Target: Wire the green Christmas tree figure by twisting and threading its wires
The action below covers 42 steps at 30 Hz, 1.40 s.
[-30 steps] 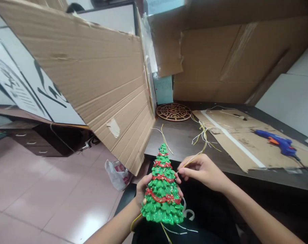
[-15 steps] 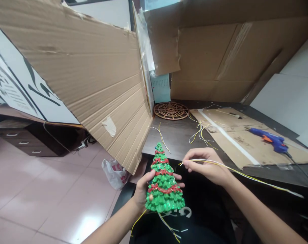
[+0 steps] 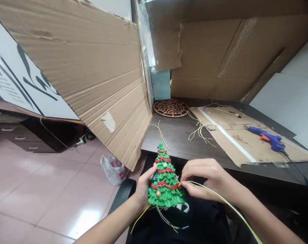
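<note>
Head view: left hand [image 3: 145,184] grips a miniature Christmas tree [image 3: 165,181] over the lap [image 3: 199,223]; right hand [image 3: 207,177] pinches yellow-and-white wires [image 3: 234,209] at its edge, apparently inserting them, so the next move calls for steady alignment.

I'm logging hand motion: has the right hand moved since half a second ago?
Yes. Judged against the front edge of the desk, the right hand has moved lower in the picture, in to the side of the green tree.

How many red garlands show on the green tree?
4, down the tree in the left hand: top garland, second garland, third garland, lowest garland. The hidden back may carry more.
</note>
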Each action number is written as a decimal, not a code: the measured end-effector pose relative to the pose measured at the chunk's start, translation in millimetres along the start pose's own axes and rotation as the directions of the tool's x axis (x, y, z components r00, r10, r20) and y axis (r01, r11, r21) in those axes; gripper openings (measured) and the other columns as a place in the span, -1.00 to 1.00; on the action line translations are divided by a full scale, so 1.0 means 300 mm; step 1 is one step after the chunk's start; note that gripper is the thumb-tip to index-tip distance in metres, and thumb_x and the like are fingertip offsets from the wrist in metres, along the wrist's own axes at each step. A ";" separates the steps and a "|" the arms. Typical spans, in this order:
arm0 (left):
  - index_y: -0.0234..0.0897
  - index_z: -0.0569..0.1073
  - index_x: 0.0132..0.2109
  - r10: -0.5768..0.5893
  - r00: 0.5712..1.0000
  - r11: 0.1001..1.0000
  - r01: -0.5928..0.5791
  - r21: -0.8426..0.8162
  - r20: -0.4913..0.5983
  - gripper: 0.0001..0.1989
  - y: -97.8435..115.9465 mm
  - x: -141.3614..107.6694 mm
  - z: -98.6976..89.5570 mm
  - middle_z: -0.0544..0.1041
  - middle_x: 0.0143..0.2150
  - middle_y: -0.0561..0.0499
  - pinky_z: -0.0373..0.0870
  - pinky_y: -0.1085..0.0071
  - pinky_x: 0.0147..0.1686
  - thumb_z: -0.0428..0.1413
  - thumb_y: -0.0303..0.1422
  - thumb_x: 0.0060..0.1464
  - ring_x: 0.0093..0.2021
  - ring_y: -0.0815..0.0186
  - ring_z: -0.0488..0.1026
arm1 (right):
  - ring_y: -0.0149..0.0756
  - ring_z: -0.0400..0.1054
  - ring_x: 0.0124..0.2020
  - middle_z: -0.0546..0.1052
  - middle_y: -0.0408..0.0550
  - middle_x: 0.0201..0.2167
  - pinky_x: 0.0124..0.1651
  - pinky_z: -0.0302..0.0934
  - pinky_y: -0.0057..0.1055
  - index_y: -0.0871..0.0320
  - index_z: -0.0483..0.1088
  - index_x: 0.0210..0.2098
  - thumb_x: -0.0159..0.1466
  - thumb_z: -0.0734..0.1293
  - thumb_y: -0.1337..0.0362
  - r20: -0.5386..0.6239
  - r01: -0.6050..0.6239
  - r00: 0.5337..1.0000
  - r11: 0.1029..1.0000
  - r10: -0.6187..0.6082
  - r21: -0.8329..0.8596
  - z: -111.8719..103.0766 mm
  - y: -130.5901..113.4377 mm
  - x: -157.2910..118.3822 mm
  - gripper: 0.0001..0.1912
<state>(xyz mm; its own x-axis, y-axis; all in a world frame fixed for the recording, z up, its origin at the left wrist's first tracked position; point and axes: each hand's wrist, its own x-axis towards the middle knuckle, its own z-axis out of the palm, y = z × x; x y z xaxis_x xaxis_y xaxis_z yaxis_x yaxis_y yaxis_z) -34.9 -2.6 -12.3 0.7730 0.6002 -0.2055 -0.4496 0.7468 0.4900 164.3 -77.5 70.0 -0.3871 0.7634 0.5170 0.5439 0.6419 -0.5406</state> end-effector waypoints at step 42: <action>-0.38 0.55 -0.14 0.106 0.994 0.988 -0.104 0.113 -0.015 -0.52 0.021 -0.016 0.023 0.55 -0.28 -0.08 0.54 0.29 -0.21 0.51 -0.19 -0.10 -0.29 0.05 0.55 | -0.45 0.29 -0.33 0.46 -0.13 -0.34 -0.29 0.13 -0.46 0.16 0.46 -0.21 0.42 0.31 0.30 0.140 -0.021 0.989 0.989 0.042 -0.148 0.029 -0.065 -0.002 -0.90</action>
<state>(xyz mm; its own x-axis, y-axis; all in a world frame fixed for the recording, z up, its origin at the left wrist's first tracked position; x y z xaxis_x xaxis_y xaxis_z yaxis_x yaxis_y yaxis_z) -38.3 -2.7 -2.5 0.7138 0.6806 -0.1652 -0.4743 0.6433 0.6010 147.3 -89.9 74.6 -0.4647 0.7922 0.3955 0.6559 0.6080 -0.4473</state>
